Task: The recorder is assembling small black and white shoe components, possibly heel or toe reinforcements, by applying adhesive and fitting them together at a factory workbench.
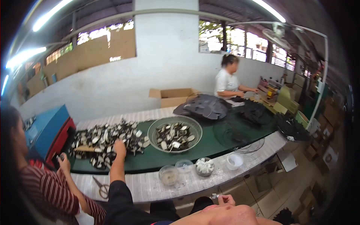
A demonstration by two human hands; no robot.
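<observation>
My left arm, in a black sleeve, stretches over the green belt. My left hand (119, 149) is at the right part of a wide pile of small black and cream-white pieces (108, 137), fingers bunched together; what they grip is hidden. Low in front of my body, my right hand (226, 200) is closed on a small whitish, shiny piece (215, 196), too small to name. Right of the pile stands a round clear mesh basket (150, 140) holding more of the black and cream pieces.
Along the near edge lie scissors (101, 187), clear bowls (168, 175), a bowl of white pieces (205, 167) and a white tub (234, 161). Grey-black sheets (208, 107) are heaped farther back. One co-worker (32, 176) sits close left, another (228, 78) works at the far right.
</observation>
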